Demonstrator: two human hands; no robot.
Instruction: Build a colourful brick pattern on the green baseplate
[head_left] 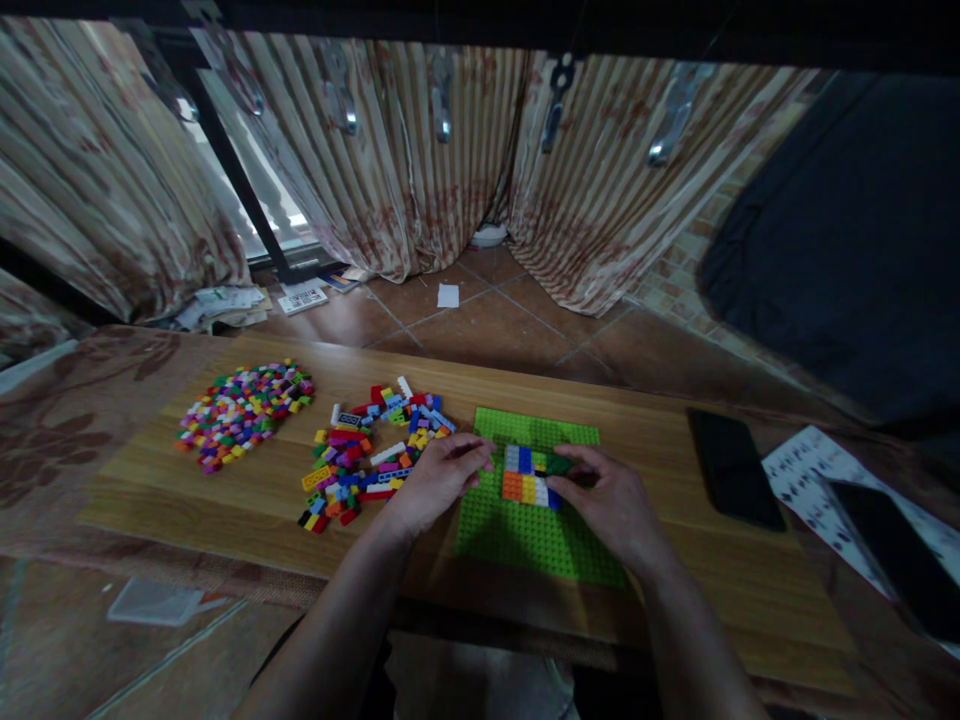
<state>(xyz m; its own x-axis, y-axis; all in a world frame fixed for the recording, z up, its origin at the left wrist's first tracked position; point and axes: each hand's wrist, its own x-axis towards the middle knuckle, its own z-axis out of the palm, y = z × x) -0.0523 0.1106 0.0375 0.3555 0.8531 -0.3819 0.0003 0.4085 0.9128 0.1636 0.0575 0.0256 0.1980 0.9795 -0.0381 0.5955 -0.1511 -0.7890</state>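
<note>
A bright green baseplate (536, 535) lies on the wooden board (225, 490) in front of me. A small block of bricks (523, 474), blue, white, orange and yellow, is pressed onto its middle. My left hand (439, 477) rests at the plate's left edge, fingers curled toward the block. My right hand (604, 495) is closed on a dark green brick (559, 463) at the block's right end.
A heap of longer mixed bricks (371, 450) lies left of the plate. A pile of small coloured bricks (244, 410) sits further left. A black phone (733, 465) lies to the right, with a printed sheet (806, 475) and another dark device (892, 560) beyond.
</note>
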